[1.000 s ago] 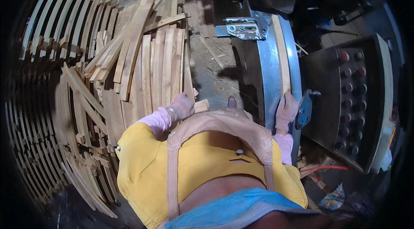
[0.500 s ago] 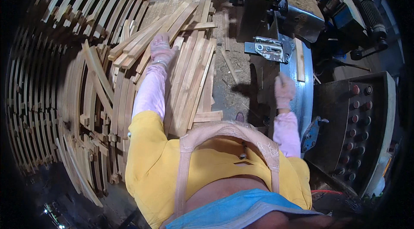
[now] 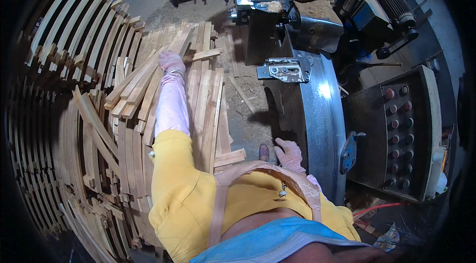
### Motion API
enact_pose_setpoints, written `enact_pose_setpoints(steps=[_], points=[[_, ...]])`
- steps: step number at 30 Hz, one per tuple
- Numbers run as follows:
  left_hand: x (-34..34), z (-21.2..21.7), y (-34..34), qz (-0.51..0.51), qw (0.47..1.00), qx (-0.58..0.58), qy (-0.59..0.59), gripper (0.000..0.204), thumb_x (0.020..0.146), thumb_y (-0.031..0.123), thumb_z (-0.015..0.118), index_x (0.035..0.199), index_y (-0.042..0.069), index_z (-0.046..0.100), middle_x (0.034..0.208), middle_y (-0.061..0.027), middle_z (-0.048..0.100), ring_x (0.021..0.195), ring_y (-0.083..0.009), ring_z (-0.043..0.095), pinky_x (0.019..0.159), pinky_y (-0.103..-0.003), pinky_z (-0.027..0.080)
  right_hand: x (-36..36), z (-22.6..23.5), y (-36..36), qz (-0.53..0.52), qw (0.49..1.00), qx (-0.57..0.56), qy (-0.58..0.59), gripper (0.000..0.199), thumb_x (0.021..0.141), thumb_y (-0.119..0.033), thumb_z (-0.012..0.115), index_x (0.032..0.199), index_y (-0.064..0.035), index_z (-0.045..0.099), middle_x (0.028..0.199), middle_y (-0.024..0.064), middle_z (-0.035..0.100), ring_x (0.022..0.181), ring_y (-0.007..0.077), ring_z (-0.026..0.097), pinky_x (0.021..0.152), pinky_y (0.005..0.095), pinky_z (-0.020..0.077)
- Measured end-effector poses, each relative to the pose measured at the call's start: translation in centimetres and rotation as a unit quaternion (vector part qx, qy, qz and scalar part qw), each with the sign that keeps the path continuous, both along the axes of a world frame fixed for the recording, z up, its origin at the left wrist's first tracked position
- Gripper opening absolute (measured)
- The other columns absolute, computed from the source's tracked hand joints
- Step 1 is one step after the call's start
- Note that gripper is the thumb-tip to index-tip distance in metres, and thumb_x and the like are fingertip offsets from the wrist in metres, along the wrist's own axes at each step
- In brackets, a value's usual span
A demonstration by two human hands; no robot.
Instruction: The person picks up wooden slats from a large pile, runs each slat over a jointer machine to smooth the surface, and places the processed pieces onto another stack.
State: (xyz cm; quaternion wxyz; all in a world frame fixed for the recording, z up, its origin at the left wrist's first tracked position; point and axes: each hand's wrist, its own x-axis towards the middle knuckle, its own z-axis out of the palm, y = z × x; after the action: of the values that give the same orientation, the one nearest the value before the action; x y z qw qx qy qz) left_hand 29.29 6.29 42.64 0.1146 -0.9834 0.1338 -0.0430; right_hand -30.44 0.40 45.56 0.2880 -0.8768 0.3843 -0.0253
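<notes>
My left hand (image 3: 171, 60), in a pale pinkish work glove, reaches to the top of a pile of wooden strips. Its fingers curl over one wooden strip (image 3: 179, 42) there; the fingertips are partly hidden. My right hand (image 3: 289, 155), gloved alike, hovers near my body by the left edge of the curved metal machine table (image 3: 317, 129). Its fingers are spread, with nothing in them. On that table's far part sits a metal guide block (image 3: 283, 70).
Curved wooden slats (image 3: 64, 20) are stacked at the left. To the right stands a control panel (image 3: 399, 136) with several buttons. A machine head (image 3: 317, 27) and a motor (image 3: 394, 2) rise at the back. A loose strip (image 3: 241, 93) lies on the dusty floor.
My right hand has drawn back from the metal table toward my body and opened. The wooden strip on the table has gone from view. My left hand's fingers have curled over a strip.
</notes>
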Motion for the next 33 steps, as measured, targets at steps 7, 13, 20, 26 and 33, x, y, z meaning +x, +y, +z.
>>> enact_pose_setpoints(steps=[7, 13, 20, 26, 33], points=[[-7.9, 16.9, -4.2, -0.115, 0.917, -0.330, 0.193, 0.046, 0.079, 0.033, 0.074, 0.108, -0.003, 0.070, 0.091, -0.0207, 0.075, 0.084, -0.0345, 0.075, 0.077, -0.043, 0.060, 11.1, 3.6, 0.4, 0.130, 0.931, 0.296, -0.170, 0.075, 0.090, -0.036, 0.072, 0.157, -0.0155, 0.043, 0.152, 0.0217, 0.052, 0.138, 0.0342, 0.054, 0.113, 0.0388, 0.0434], [-20.1, 13.2, -13.4, -0.096, 0.514, -0.737, 0.429, 0.039, 0.077, 0.020, 0.082, 0.101, -0.002, 0.060, 0.079, -0.0118, 0.071, 0.063, -0.0220, 0.068, 0.059, -0.040, 0.058, 8.3, 5.1, 0.9, -0.023, 0.972, 0.137, -0.189, 0.092, 0.085, -0.021, 0.077, 0.162, -0.0083, 0.028, 0.153, 0.0220, 0.048, 0.139, 0.0325, 0.051, 0.115, 0.0382, 0.0413], [-35.5, 10.3, -11.9, -0.292, 0.542, -0.488, 0.618, 0.090, 0.089, 0.027, 0.074, 0.158, -0.008, 0.028, 0.153, -0.0307, 0.047, 0.142, -0.0340, 0.050, 0.112, -0.037, 0.045, -15.8, 1.6, 2.9, -0.215, 0.974, -0.050, -0.050, 0.081, 0.082, -0.012, 0.076, 0.155, -0.0055, 0.042, 0.126, 0.0253, 0.062, 0.114, 0.0442, 0.061, 0.098, 0.0487, 0.0503], [-33.0, -0.2, -5.6, -0.207, 0.692, -0.370, 0.584, 0.067, 0.091, 0.042, 0.067, 0.141, -0.002, 0.057, 0.131, -0.0239, 0.067, 0.122, -0.0318, 0.064, 0.104, -0.037, 0.048, -19.9, 1.1, 2.1, -0.222, 0.957, -0.188, -0.007, 0.059, 0.082, -0.014, 0.074, 0.139, -0.0088, 0.059, 0.098, 0.0221, 0.068, 0.086, 0.0460, 0.065, 0.073, 0.0530, 0.0517], [-27.7, 2.0, -3.4, -0.228, 0.776, -0.376, 0.452, 0.068, 0.091, 0.046, 0.065, 0.138, -0.004, 0.059, 0.131, -0.0267, 0.067, 0.123, -0.0378, 0.064, 0.106, -0.041, 0.047, -9.4, 1.5, -12.0, -0.298, 0.913, -0.277, -0.036, 0.059, 0.090, -0.024, 0.072, 0.143, -0.0058, 0.055, 0.119, 0.0215, 0.067, 0.104, 0.0423, 0.064, 0.091, 0.0511, 0.0500]])
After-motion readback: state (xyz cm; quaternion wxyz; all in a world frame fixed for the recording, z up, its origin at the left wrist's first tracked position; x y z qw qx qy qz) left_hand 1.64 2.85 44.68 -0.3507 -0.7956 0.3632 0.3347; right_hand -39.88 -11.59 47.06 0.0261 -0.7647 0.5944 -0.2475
